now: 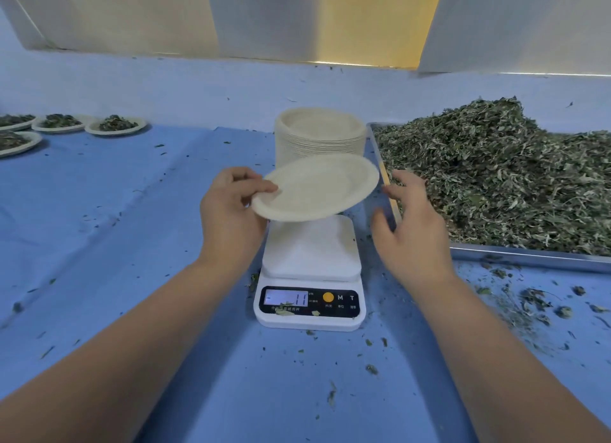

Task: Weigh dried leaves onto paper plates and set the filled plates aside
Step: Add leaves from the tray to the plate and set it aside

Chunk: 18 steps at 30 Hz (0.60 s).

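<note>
Forearms reach in from the bottom edge. Left hand (231, 207) pinches an empty paper plate (317, 186) by its left rim, tilted, above the scale (310, 267). Right hand (413, 217) holds nothing, fingers spread, beside the tray (529, 257) edge. Display shows -11. Plate stack (319, 131) sits behind the scale, dried leaves (496, 171) heaped in the tray, filled plates (115, 126) far left on the blue cloth (132, 227).

Blurred plate (317, 187); tray (529, 258) beyond right edge
</note>
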Motion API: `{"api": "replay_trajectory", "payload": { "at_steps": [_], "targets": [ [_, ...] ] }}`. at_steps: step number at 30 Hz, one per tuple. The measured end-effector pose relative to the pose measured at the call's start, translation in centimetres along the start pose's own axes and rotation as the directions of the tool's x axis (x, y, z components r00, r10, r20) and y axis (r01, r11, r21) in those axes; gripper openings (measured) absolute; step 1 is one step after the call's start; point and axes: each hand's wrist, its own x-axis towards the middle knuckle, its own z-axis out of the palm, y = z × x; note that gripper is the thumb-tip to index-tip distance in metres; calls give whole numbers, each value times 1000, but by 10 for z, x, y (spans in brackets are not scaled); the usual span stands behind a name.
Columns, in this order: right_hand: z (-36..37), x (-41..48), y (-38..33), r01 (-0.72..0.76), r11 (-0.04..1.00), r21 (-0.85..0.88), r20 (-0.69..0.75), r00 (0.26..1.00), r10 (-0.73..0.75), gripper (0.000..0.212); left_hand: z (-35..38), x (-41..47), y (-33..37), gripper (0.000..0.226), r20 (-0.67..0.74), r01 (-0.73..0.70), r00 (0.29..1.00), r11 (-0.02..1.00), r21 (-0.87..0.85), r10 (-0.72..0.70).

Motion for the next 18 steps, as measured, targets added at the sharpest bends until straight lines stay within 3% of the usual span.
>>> {"api": "replay_trajectory", "payload": {
  "at_steps": [3,8,12,18],
  "targets": [
    [6,-5,-8,37,999,29,32,999,-37,55,-8,-13,-16,38,69,46,996,998,32,-48],
    [9,-10,-9,111,993,34,30,993,-112,31,-14,-10,-25,43,163,140,978,989,-55,-129],
    [7,-11,-4,109,994,29,54,992,-111,32,-17,-8,-29,37,185,336,937,909,-247,-296],
    [11,-12,0,151,989,7,39,988,-151,36,-18,-6,-33,43,212,414,905,879,-236,-370]
  ]
}}
